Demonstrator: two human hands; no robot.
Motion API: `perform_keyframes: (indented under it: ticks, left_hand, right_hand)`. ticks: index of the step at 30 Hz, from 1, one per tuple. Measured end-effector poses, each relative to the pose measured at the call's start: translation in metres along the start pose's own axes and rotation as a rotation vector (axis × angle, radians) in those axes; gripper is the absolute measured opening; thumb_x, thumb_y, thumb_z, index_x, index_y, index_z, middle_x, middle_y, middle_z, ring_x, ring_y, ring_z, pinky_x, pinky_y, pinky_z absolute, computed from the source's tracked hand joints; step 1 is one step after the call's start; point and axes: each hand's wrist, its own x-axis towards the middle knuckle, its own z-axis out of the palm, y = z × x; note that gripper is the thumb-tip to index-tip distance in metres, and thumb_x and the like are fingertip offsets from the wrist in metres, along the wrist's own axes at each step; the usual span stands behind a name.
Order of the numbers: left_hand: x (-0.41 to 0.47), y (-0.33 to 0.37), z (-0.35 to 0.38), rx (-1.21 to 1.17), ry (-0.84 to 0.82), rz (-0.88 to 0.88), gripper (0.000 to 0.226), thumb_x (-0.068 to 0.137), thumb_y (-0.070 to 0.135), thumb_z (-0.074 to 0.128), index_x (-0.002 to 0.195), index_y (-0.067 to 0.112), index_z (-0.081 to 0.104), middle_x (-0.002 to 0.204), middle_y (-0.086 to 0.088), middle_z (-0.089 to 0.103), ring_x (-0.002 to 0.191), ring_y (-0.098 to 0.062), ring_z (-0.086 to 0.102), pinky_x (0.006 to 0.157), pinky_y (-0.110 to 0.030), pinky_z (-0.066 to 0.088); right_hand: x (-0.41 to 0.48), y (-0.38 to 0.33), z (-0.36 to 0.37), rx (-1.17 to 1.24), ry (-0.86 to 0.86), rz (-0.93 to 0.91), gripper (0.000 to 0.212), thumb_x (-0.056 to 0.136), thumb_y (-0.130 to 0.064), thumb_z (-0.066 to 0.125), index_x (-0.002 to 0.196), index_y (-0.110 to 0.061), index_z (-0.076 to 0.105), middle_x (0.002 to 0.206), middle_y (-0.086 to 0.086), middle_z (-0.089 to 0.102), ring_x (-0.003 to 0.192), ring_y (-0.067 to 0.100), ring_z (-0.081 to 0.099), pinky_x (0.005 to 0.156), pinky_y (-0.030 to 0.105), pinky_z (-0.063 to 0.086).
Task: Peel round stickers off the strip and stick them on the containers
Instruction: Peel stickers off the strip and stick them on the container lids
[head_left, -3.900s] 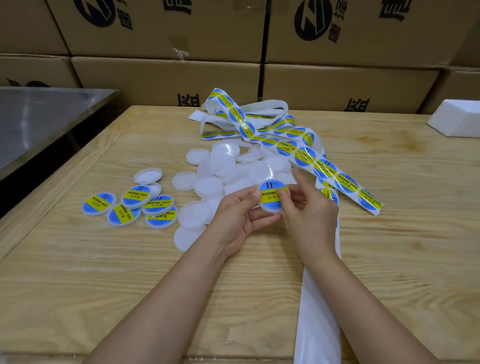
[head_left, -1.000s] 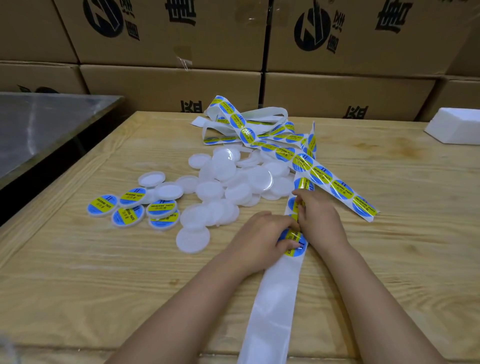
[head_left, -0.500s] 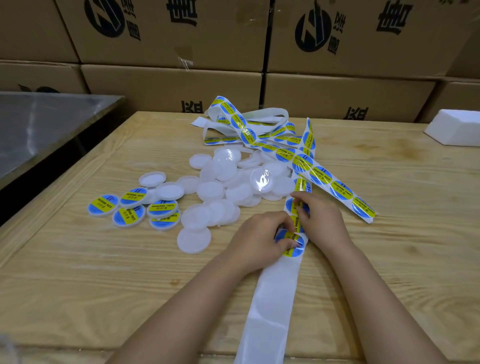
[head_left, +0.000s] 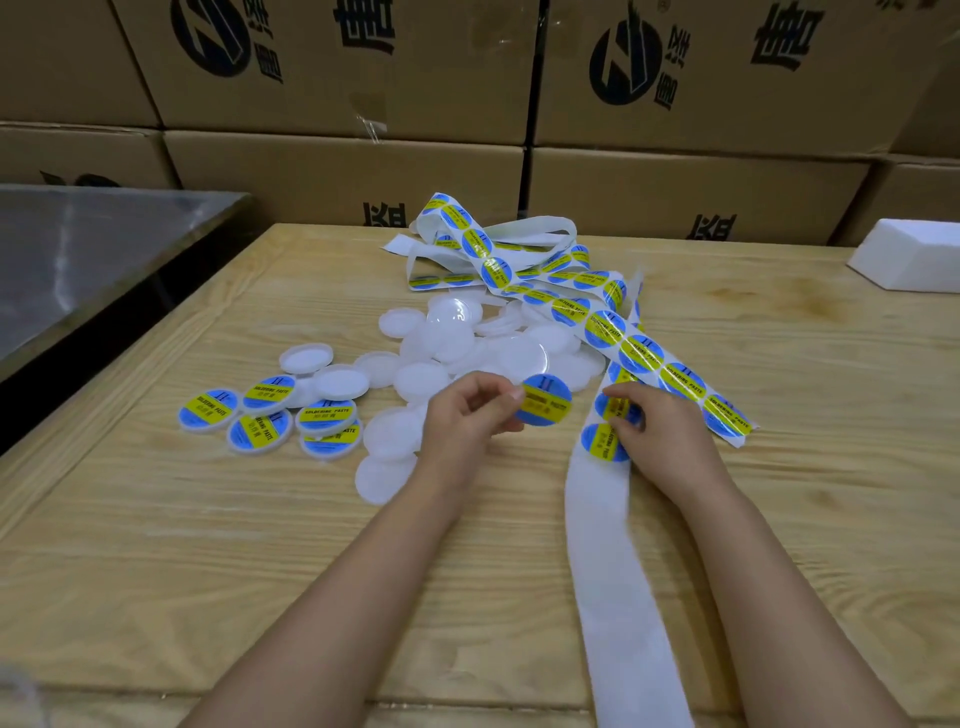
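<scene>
My left hand (head_left: 467, 415) pinches a round blue and yellow sticker (head_left: 543, 400) by its edge, lifted clear of the strip. My right hand (head_left: 657, 426) presses on the white backing strip (head_left: 618, 571) beside the stickers still on it (head_left: 602, 441). The strip runs from the table's front edge up to a tangled heap (head_left: 498, 260) at the back. A pile of plain white round containers (head_left: 467, 353) lies just beyond my left hand. Several containers with stickers on them (head_left: 270, 415) sit to the left.
The wooden table (head_left: 208, 545) has a raised border along its left edge. A metal surface (head_left: 78, 260) stands to the left, lower than the table. Cardboard boxes (head_left: 675, 182) are stacked behind. A white foam block (head_left: 909, 260) rests at the far right.
My left hand has peeled a sticker off the strip and moved left and up with it. My right hand stays on the strip.
</scene>
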Motion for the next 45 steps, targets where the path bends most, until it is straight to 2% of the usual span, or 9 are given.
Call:
perform_keyframes:
  ticks: [5, 9, 15, 20, 23, 29, 36, 40, 45]
  left_hand:
    - [0.005, 0.002, -0.005, -0.112, 0.078, -0.033, 0.019, 0.084, -0.010, 0.055, 0.077, 0.008, 0.057, 0.072, -0.005, 0.061, 0.068, -0.016, 0.064, 0.064, -0.025, 0.055]
    - [0.005, -0.001, -0.001, -0.074, 0.094, -0.029, 0.018, 0.085, -0.010, 0.056, 0.079, 0.007, 0.056, 0.078, -0.010, 0.062, 0.074, -0.019, 0.065, 0.068, -0.026, 0.056]
    - [0.004, -0.005, 0.001, 0.017, 0.075, 0.016, 0.016, 0.085, -0.007, 0.059, 0.084, 0.009, 0.059, 0.084, -0.010, 0.066, 0.078, -0.020, 0.067, 0.072, -0.027, 0.057]
    - [0.001, -0.013, 0.002, 0.595, 0.200, 0.331, 0.041, 0.091, -0.002, 0.044, 0.129, 0.013, 0.051, 0.108, -0.001, 0.065, 0.091, -0.016, 0.065, 0.081, -0.031, 0.051]
    - [0.004, -0.015, -0.006, 1.110, 0.291, 0.597, 0.043, 0.081, -0.001, 0.052, 0.124, 0.003, 0.056, 0.109, -0.008, 0.067, 0.096, -0.025, 0.063, 0.085, -0.035, 0.044]
    - [0.011, -0.019, -0.015, 1.422, 0.228, 0.320, 0.025, 0.087, 0.021, 0.053, 0.109, 0.019, 0.065, 0.112, 0.006, 0.064, 0.110, -0.015, 0.053, 0.113, -0.030, 0.004]
    - [0.007, -0.014, -0.009, 1.004, 0.359, 0.454, 0.008, 0.090, 0.015, 0.058, 0.093, 0.011, 0.064, 0.090, -0.001, 0.068, 0.093, -0.015, 0.054, 0.101, -0.028, 0.033]
    - [0.005, -0.001, -0.002, 0.392, 0.349, 0.278, 0.012, 0.091, 0.013, 0.058, 0.084, 0.022, 0.058, 0.079, 0.010, 0.064, 0.075, -0.007, 0.063, 0.064, -0.017, 0.052]
    - [0.005, 0.010, 0.001, 0.045, 0.279, -0.030, 0.005, 0.091, 0.006, 0.057, 0.088, 0.007, 0.060, 0.072, -0.011, 0.063, 0.067, -0.024, 0.066, 0.054, -0.026, 0.057]
  right_hand:
    - [-0.004, -0.015, -0.007, 0.139, 0.202, -0.057, 0.017, 0.086, -0.005, 0.062, 0.100, -0.009, 0.071, 0.109, 0.005, 0.068, 0.100, 0.017, 0.060, 0.084, 0.018, 0.038]
    - [-0.011, -0.050, -0.008, 0.688, 0.047, 0.069, 0.008, 0.088, -0.023, 0.063, 0.085, -0.026, 0.070, 0.089, -0.015, 0.070, 0.080, -0.007, 0.060, 0.073, 0.011, 0.044]
    - [-0.016, -0.057, 0.008, 0.831, -0.021, 0.170, 0.002, 0.082, -0.014, 0.070, 0.081, -0.015, 0.071, 0.074, -0.006, 0.066, 0.060, -0.009, 0.055, 0.058, 0.005, 0.041]
    - [-0.012, -0.052, 0.011, 0.852, 0.103, 0.231, 0.009, 0.084, -0.014, 0.068, 0.076, -0.020, 0.068, 0.073, -0.010, 0.065, 0.060, -0.011, 0.055, 0.058, 0.004, 0.041]
    - [-0.011, -0.048, 0.009, 0.854, 0.155, 0.254, 0.007, 0.085, -0.014, 0.068, 0.078, -0.018, 0.068, 0.072, -0.009, 0.065, 0.058, -0.011, 0.055, 0.057, 0.003, 0.041]
    - [-0.013, -0.051, 0.011, 0.880, 0.157, 0.239, 0.010, 0.085, -0.012, 0.066, 0.077, -0.018, 0.068, 0.071, -0.009, 0.064, 0.057, -0.009, 0.053, 0.057, 0.005, 0.040]
    - [-0.015, -0.054, 0.009, 0.905, 0.131, 0.178, 0.013, 0.087, -0.010, 0.064, 0.081, -0.022, 0.065, 0.081, -0.004, 0.066, 0.070, -0.004, 0.059, 0.068, 0.013, 0.047]
    - [-0.016, -0.061, 0.012, 0.925, 0.106, 0.108, 0.022, 0.086, -0.008, 0.065, 0.098, -0.027, 0.060, 0.091, 0.001, 0.067, 0.084, 0.014, 0.061, 0.078, 0.032, 0.049]
    - [-0.016, -0.065, 0.015, 0.991, 0.028, 0.134, 0.039, 0.086, -0.011, 0.066, 0.116, -0.026, 0.047, 0.090, -0.004, 0.070, 0.069, 0.002, 0.063, 0.058, 0.014, 0.047]
